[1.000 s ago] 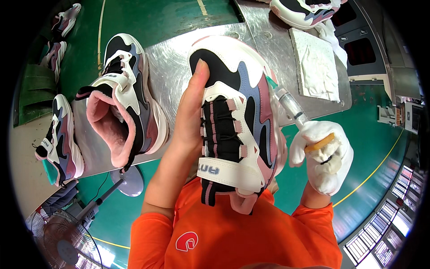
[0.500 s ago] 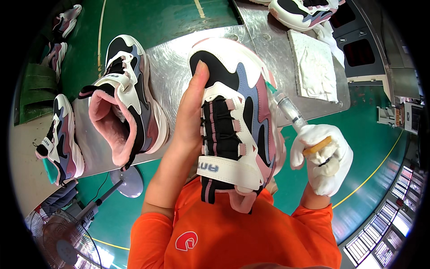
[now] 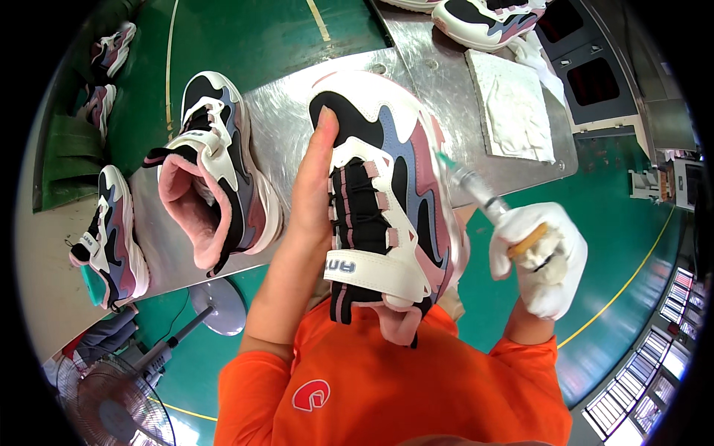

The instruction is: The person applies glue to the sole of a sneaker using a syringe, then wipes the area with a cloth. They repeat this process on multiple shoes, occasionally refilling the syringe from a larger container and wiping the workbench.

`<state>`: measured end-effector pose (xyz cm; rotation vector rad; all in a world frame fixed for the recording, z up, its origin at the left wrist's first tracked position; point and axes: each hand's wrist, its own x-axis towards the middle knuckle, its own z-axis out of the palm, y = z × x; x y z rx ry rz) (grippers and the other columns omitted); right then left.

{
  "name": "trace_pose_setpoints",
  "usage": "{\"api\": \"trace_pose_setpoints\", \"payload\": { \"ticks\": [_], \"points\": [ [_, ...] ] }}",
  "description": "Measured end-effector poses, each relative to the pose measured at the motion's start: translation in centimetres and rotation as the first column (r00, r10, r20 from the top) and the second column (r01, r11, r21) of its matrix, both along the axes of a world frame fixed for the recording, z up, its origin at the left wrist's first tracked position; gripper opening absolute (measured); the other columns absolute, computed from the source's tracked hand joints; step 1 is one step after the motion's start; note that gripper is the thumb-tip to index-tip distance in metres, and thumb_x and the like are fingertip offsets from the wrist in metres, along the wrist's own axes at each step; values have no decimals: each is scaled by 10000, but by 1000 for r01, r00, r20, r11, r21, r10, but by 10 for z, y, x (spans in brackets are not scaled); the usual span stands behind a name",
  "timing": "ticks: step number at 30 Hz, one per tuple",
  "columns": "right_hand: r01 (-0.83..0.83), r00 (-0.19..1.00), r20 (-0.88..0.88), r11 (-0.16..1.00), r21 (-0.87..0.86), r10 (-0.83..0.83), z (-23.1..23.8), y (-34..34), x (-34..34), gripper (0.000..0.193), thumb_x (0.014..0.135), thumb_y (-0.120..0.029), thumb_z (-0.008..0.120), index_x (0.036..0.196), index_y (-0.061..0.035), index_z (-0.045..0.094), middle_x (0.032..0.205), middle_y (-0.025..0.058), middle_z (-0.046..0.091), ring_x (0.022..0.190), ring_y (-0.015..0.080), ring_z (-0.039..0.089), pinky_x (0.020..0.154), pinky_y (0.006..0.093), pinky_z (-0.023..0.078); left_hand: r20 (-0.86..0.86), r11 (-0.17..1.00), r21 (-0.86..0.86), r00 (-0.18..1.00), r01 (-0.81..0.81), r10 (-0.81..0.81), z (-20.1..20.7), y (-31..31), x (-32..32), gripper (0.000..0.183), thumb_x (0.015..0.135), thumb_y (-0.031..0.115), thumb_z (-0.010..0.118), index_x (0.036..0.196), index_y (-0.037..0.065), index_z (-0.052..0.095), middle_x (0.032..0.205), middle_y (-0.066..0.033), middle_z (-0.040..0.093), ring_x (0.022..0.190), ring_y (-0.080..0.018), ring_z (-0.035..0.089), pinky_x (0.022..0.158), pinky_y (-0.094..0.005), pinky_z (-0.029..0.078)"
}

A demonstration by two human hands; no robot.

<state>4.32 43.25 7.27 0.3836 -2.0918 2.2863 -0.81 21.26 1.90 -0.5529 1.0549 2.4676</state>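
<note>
A white, black, blue and pink sneaker (image 3: pixel 390 208) is held up in front of my chest, its toe pointing away from me. My bare left hand (image 3: pixel 314 171) grips its left side, the thumb lying over the black toe panel. In my white-gloved right hand (image 3: pixel 547 256) is a clear syringe (image 3: pixel 480 192) with a green tip. That tip is at the right edge of the shoe's sole; whether it touches cannot be made out. A yellowish, curved piece and some crumpled white material also show in the gloved fist.
A second sneaker (image 3: pixel 216 178) stands on the metal table (image 3: pixel 286 93) to the left, with another shoe (image 3: pixel 111 234) beyond it. At the back right are a white cloth-covered pad (image 3: pixel 513 108) and another sneaker (image 3: pixel 487 22). A fan (image 3: pixel 115 405) stands at the lower left.
The syringe tip has shifted slightly along the sole edge toward the heel. The held shoe has tilted a little, and the whole view has moved slightly. Both grips stay the same.
</note>
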Motion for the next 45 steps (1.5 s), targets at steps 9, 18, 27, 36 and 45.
{"api": "trace_pose_setpoints", "payload": {
  "ticks": [9,18,27,36,45],
  "points": [
    [295,955,-43,954,52,-293,-5,-7,-6,615,592,-6,705,1159,-19,468,1032,117,592,972,202,595,908,324,454,-63,994,111,998,-16,23,-11,3,-3,478,945,567,481,1032,119,625,718,0,656,496,-99,604,421,-232,493],
    [136,936,-351,902,410,19,-23,-38,-32,641,600,-18,817,1164,-40,512,1036,97,625,924,178,606,888,316,460,-37,1000,27,999,1,0,-7,-3,-2,486,940,582,480,979,122,635,708,-5,653,457,-101,585,395,-226,476],
    [238,874,-485,884,403,-14,-22,-22,-17,616,565,-97,846,1105,-76,550,905,104,625,752,293,614,684,335,499,-46,1000,10,999,-1,2,-4,0,4,463,950,560,480,966,122,629,692,-6,651,454,-94,579,394,-206,470],
    [391,879,-325,917,73,-349,-36,-12,4,605,654,8,789,1179,-1,490,976,94,626,855,138,621,774,275,521,-94,999,21,995,29,-26,-11,-5,1,458,941,574,484,894,147,643,644,20,630,431,-80,562,381,-206,454],
    [396,915,-70,918,-17,-397,-30,-19,2,582,726,13,756,1224,-19,457,947,71,627,831,134,623,757,279,523,-117,1000,18,993,20,-18,-5,-7,-9,506,892,643,507,720,185,637,524,46,569,349,-79,500,299,-217,388]
  ]
}}
